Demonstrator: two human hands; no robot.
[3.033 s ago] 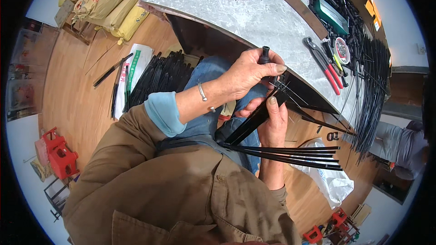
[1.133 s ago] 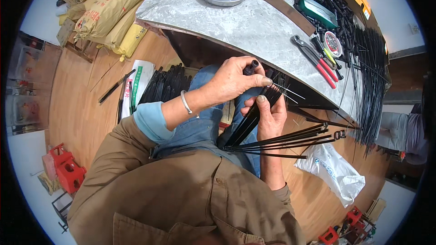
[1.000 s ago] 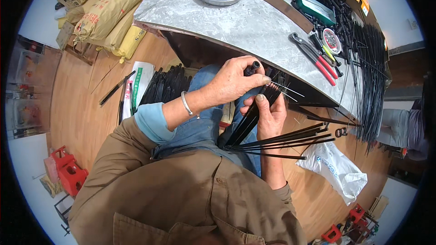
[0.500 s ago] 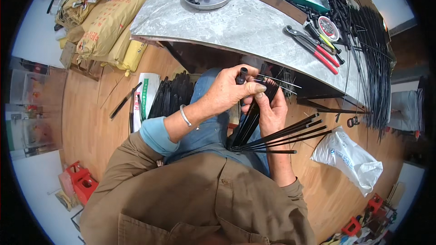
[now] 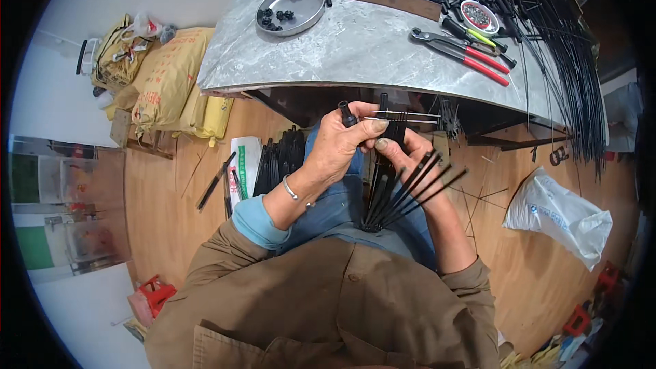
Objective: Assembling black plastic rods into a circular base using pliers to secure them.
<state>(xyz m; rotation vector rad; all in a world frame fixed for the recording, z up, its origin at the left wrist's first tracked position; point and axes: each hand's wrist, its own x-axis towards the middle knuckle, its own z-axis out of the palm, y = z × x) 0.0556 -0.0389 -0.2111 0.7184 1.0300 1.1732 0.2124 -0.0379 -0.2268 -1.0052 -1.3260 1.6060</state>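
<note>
Swung upward since the earlier frame: the loose fan of slim black rods [image 5: 408, 184], tips now toward upper right instead of right; the grey marble-patterned tabletop [image 5: 328, 61] also sits more level in view. Tall bundle of slim black rods [image 5: 380, 181] stands near-upright over the lap, just short of the table edge, meeting the fan at its lower end. Handling, by judgement: light for its bulk, stiff lengthwise, springy where rods splay; smooth surfaces probably let single rods slip, and the 2 thin silver metal rods [image 5: 420, 114] lying crosswise at the top look easy to bend. Best hold seems just below the top, thumbs in front, fingers behind. Left hand [image 5: 331, 147] comes from lower left, wrist raised, fingers curled round a slightly tilted black stepped tube [image 5: 347, 115], thumb tip at the silver rods' inner ends; cannot tell what its hidden fingertips press. Right hand [image 5: 410, 156] rises from lower right, thumb pressing the bundle's front, fingers wrapped behind, partly hidden.
</note>
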